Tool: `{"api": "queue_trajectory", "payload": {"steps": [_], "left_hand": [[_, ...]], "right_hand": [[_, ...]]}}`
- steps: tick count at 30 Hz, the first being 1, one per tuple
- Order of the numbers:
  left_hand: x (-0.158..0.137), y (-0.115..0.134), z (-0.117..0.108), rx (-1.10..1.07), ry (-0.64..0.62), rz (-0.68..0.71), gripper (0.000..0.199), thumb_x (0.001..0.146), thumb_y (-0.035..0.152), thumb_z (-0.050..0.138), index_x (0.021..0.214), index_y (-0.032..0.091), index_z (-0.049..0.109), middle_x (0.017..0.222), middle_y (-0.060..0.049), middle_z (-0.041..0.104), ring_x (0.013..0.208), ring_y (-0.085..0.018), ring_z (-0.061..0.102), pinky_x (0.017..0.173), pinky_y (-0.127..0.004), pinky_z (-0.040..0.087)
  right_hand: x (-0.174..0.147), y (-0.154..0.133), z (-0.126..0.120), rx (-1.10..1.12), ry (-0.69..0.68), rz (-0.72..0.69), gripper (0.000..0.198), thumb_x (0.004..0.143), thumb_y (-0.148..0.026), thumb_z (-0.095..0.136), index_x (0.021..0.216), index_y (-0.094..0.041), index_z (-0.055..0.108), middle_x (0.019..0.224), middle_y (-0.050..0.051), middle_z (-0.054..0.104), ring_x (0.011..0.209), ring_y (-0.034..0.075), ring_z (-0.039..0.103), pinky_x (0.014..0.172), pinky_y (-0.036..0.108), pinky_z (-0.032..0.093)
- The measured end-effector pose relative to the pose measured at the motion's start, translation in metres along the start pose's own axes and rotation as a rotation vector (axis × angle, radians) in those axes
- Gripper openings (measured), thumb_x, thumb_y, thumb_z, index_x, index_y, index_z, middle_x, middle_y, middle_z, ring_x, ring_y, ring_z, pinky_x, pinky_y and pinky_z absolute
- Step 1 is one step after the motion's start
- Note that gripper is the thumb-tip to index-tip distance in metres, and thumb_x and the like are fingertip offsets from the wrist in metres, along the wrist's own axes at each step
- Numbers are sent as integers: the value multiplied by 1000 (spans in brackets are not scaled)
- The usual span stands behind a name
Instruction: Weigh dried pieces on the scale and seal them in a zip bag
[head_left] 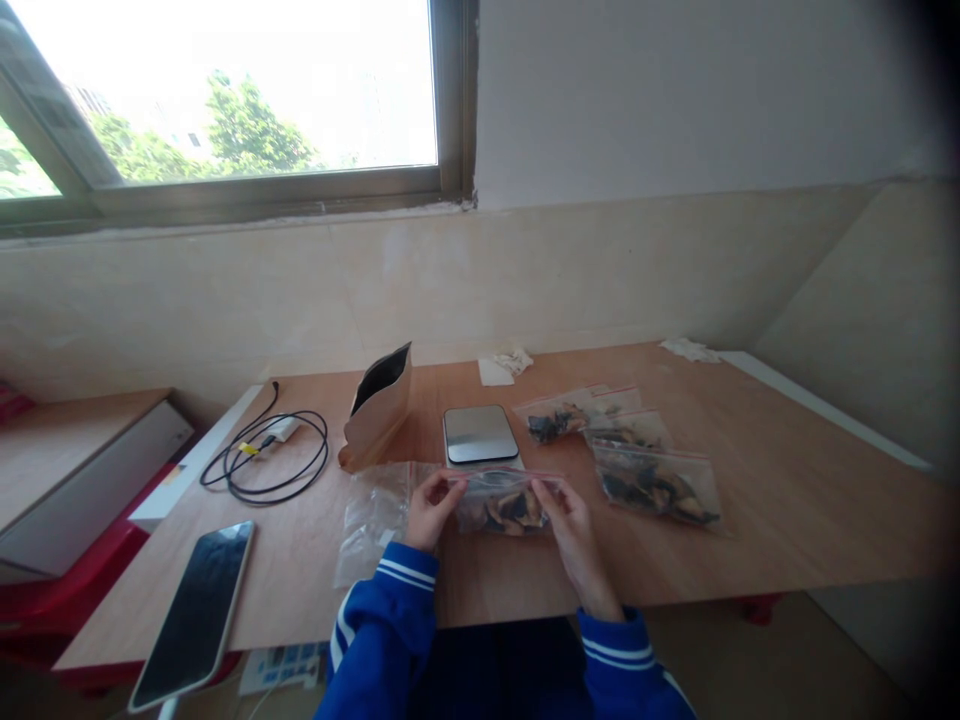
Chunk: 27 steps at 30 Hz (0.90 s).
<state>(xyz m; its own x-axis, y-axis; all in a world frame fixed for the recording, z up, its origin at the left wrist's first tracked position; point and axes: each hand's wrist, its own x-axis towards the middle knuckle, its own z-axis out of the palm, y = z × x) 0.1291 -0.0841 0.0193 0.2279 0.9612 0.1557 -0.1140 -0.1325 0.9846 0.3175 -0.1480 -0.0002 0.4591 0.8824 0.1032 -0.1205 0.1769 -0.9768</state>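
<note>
Between my two hands is a clear zip bag (504,512) with dark and tan dried pieces inside, perhaps dried mushrooms. My left hand (433,508) pinches the left end of its red-lined top edge, and my right hand (568,520) pinches the right end. The bag's mouth looks slightly parted in the middle. Just behind it lies a flat kitchen scale (481,434) with a shiny metal top. Left of my left hand, empty clear zip bags (369,510) lie flat. Several filled zip bags (660,485) rest to the right, partly overlapping.
A brown paper pouch (377,410) stands with its top gaping behind the empty bags. At the left are a coiled black cable (277,490) with a white adapter (283,428) and a phone (196,610) by the table edge. Crumpled tissue (513,362) lies near the wall.
</note>
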Motion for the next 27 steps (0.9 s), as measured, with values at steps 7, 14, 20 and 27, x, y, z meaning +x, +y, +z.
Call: {"api": "queue_trajectory", "payload": {"steps": [7,14,20,27], "left_hand": [[0,-1,0,43,36,28,25,69,38,73,79,15,69,82,-5,67,79,-18,60,72,-26,45],[0,-6,-2,61,89,60,22,71,36,72,78,16,68,78,-4,65,75,-15,58,68,-24,43],[0,-3,-3,88,102,62,22,69,36,73,76,16,68,77,-4,65,76,-16,58,69,-25,44],[0,-1,-1,0,92,60,24,70,38,72,77,17,65,79,-3,63,78,-16,58,72,-25,44]], "right_hand": [[1,1,0,3,26,-10,31,75,-45,67,91,-18,70,90,7,72,89,22,64,85,39,49],[-1,3,0,28,36,2,31,73,-43,70,91,-18,71,91,6,72,89,22,65,87,40,48],[-2,3,2,12,56,-7,32,73,-43,69,91,-17,71,91,7,72,90,24,64,88,42,48],[-4,-2,7,40,-11,14,32,75,-45,66,93,-19,70,95,8,71,94,25,64,89,43,48]]}}
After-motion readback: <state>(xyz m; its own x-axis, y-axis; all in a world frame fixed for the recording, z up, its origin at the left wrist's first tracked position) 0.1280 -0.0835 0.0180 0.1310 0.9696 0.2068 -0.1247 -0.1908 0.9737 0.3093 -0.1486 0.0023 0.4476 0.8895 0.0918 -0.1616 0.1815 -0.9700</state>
